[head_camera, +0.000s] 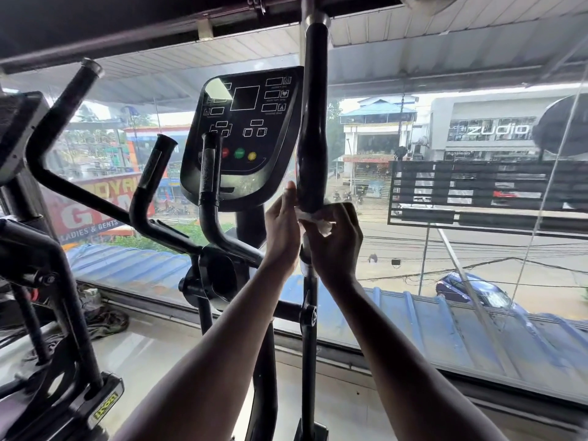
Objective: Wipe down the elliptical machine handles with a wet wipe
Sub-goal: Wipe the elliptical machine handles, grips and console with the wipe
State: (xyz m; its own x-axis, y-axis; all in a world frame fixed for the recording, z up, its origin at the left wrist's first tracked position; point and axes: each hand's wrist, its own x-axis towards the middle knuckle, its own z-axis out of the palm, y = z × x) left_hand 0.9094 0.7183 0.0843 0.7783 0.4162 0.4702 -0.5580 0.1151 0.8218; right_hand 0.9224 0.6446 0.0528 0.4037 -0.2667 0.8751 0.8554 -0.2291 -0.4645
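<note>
The elliptical's tall right handle [313,128] rises black and padded in front of me, beside the console [245,138]. A white wet wipe [313,219] is wrapped around the lower end of that grip. My right hand [337,237] grips the wipe against the handle from the right. My left hand [281,227] sits on the left side of the same spot, fingers upward and touching the wipe and the handle. The short inner handles [210,173] and the long left handle [57,122] stand to the left, untouched.
A large glass window [445,249] is directly behind the machine, with a street and buildings outside. Another black machine [38,281] stands at the left. A rag [105,319] lies on the floor by the window sill.
</note>
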